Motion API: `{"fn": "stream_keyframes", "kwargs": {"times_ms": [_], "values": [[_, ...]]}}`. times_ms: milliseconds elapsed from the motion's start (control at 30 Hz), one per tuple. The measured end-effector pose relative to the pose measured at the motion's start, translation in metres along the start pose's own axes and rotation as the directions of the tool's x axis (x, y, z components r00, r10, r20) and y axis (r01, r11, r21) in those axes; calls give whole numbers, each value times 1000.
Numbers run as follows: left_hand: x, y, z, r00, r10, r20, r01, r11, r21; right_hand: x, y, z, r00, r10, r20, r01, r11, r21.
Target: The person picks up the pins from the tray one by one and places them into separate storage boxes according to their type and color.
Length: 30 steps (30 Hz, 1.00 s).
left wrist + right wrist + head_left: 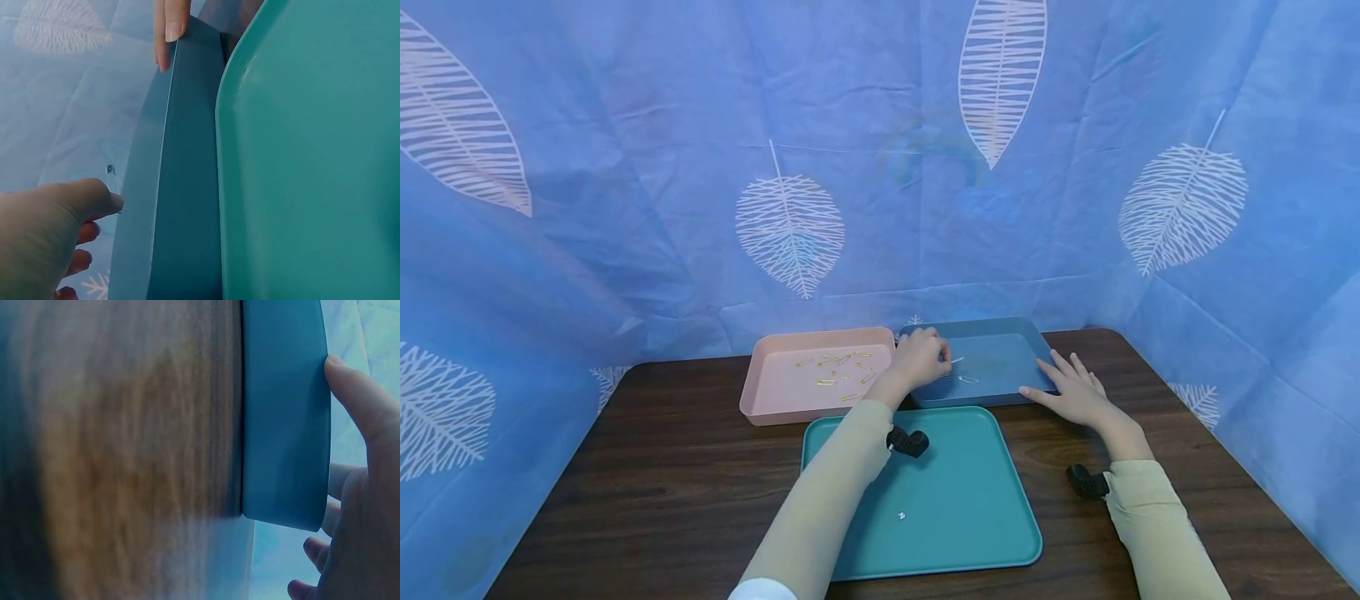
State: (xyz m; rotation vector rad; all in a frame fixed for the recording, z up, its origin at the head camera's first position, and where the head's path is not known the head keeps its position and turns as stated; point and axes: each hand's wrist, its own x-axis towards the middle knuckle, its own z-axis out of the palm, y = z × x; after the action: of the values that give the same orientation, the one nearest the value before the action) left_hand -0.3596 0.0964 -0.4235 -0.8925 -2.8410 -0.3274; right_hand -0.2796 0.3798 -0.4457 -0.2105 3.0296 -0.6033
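Over the left side of the blue tray [1000,367], my left hand [919,360] pinches a silver safety pin [112,180] between thumb and fingers. Another silver safety pin [967,380] lies in that tray, a little right of the hand. My right hand [1078,396] rests with spread fingers at the tray's front right corner, its thumb [347,381] touching the rim. Left of the blue tray, a pink tray [767,400] holds several gold safety pins [842,360], partly hidden behind my left forearm.
In front stands a teal tray [962,500] with one small shiny piece [902,516] on it; my left forearm crosses over its left part. All three trays are on a dark wooden table [662,467]. A blue leaf-print cloth [887,208] hangs behind and at both sides.
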Motion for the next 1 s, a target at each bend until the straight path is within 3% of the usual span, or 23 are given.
{"fn": "stream_keyframes", "kwargs": {"times_ms": [233,600,800,1000], "values": [[6,1,2,995,-97,16,97,995,-3,-2,-3,-1,1000,-7,-1,7,1000,8],[11,4,2,987,-161,-23,161,987,9,-1,-3,0,1000,-14,0,14,1000,20],[9,3,0,986,-160,-37,161,986,36,-1,-3,-1,1000,-12,2,12,1000,18],[4,-1,-2,991,-118,-58,121,991,53,-2,-1,0,1000,-3,4,3,1000,18]]}}
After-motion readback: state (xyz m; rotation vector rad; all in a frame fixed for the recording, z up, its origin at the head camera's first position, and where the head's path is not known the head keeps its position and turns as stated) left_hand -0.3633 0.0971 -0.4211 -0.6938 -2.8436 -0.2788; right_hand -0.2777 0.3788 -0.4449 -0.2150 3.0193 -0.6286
